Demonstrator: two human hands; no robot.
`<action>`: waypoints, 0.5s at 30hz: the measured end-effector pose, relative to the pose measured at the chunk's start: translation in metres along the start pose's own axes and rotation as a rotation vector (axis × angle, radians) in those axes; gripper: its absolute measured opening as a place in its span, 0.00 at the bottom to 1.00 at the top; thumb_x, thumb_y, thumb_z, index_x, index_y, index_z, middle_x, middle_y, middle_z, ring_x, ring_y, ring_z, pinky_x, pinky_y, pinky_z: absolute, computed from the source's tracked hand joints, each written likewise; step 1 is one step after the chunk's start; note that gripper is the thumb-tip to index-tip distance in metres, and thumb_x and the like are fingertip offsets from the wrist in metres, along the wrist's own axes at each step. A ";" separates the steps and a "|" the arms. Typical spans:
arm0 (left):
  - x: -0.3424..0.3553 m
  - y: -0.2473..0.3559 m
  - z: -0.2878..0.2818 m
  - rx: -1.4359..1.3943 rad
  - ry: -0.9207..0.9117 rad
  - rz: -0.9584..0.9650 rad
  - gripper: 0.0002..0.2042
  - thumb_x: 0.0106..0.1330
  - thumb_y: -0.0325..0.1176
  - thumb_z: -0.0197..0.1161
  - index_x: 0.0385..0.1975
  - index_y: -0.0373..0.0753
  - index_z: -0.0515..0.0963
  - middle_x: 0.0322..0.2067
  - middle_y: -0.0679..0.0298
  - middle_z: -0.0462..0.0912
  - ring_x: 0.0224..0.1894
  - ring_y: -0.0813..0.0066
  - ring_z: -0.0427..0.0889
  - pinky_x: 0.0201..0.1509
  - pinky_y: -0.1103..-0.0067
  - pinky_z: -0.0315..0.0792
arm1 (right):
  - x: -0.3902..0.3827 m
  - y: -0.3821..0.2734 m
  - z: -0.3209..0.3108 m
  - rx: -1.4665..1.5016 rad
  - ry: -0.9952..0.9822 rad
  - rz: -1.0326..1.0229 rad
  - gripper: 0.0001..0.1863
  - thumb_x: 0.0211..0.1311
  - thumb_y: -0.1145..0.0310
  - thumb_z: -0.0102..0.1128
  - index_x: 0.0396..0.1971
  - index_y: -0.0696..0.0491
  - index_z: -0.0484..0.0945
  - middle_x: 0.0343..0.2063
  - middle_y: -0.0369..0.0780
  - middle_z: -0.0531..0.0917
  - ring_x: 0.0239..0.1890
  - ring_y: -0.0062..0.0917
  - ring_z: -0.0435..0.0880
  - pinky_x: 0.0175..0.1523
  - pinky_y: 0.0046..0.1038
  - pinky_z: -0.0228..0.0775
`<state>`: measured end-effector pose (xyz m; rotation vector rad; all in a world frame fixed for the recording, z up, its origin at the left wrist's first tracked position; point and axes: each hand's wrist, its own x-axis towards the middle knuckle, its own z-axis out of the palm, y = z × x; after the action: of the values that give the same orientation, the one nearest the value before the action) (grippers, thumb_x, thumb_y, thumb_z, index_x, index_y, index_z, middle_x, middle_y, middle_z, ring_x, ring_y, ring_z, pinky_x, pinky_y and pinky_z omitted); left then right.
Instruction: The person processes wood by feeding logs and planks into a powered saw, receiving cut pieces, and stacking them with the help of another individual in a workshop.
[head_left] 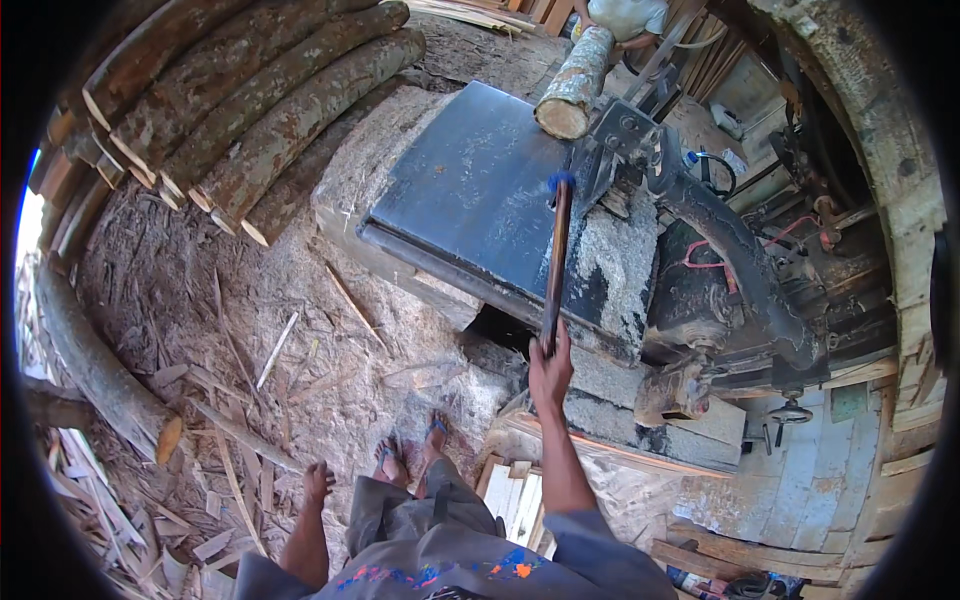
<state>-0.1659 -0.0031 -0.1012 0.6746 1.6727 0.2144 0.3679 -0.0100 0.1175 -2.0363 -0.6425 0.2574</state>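
— What's the right hand up to?

— Fingers wrapped tight round the near end of a long stick. Its far end, blue-tipped, reaches across the dark metal saw table to just beside the saw's guide.

— And the left hand?

— Hanging loose by the hip, holding nothing, fingers slightly apart.

— How far along, would you say?

— Early, I'd judge. A log sits at the table's far edge, its cut face toward us, another person behind it. Sawdust is heaped on the right of the table, not swept off.

— Any bins or boxes?

— None I can make out — only stacked logs to the left and offcuts on the ground.
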 end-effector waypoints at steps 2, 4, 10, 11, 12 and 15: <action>-0.022 -0.008 -0.002 0.009 0.001 -0.063 0.29 0.64 0.51 0.51 0.60 0.40 0.58 0.42 0.53 0.78 0.37 0.62 0.79 0.36 0.65 0.72 | 0.091 -0.010 0.044 -0.015 0.125 -0.201 0.31 0.60 0.67 0.57 0.62 0.55 0.59 0.46 0.50 0.78 0.44 0.39 0.81 0.47 0.33 0.71; -0.043 -0.004 0.007 -0.003 0.013 -0.086 0.26 0.65 0.49 0.52 0.58 0.41 0.59 0.41 0.55 0.78 0.35 0.66 0.79 0.34 0.70 0.73 | 0.165 -0.013 0.068 -0.046 0.109 -0.035 0.31 0.60 0.66 0.55 0.62 0.55 0.58 0.43 0.53 0.79 0.44 0.46 0.79 0.48 0.39 0.70; -0.084 -0.020 0.037 -0.002 -0.064 -0.122 0.24 0.66 0.47 0.51 0.56 0.39 0.62 0.39 0.56 0.78 0.36 0.68 0.79 0.28 0.75 0.72 | 0.057 0.078 0.080 -0.122 -0.042 -0.060 0.32 0.60 0.62 0.55 0.64 0.47 0.56 0.47 0.53 0.76 0.40 0.50 0.79 0.42 0.41 0.72; -0.082 -0.027 0.037 0.056 -0.111 -0.121 0.25 0.66 0.47 0.52 0.58 0.39 0.60 0.40 0.56 0.78 0.36 0.68 0.79 0.29 0.76 0.72 | 0.005 0.080 0.060 -0.102 -0.135 0.006 0.33 0.60 0.63 0.55 0.65 0.46 0.55 0.46 0.54 0.76 0.38 0.50 0.79 0.38 0.42 0.71; -0.083 -0.029 0.040 0.065 -0.122 -0.108 0.27 0.66 0.47 0.52 0.59 0.39 0.59 0.41 0.54 0.78 0.38 0.67 0.79 0.31 0.75 0.72 | -0.047 0.089 0.035 -0.082 -0.118 0.083 0.34 0.59 0.65 0.57 0.65 0.46 0.55 0.43 0.54 0.77 0.36 0.47 0.80 0.37 0.40 0.71; -0.077 -0.030 0.033 0.178 -0.221 -0.090 0.28 0.65 0.49 0.54 0.58 0.36 0.61 0.43 0.50 0.78 0.38 0.65 0.79 0.34 0.71 0.73 | -0.187 0.147 -0.029 0.007 0.163 0.190 0.34 0.56 0.75 0.57 0.64 0.50 0.57 0.44 0.50 0.78 0.37 0.34 0.82 0.42 0.31 0.74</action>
<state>-0.1388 -0.0764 -0.0585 0.7266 1.5156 -0.0729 0.2730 -0.1917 -0.0057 -2.0882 -0.3475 0.2014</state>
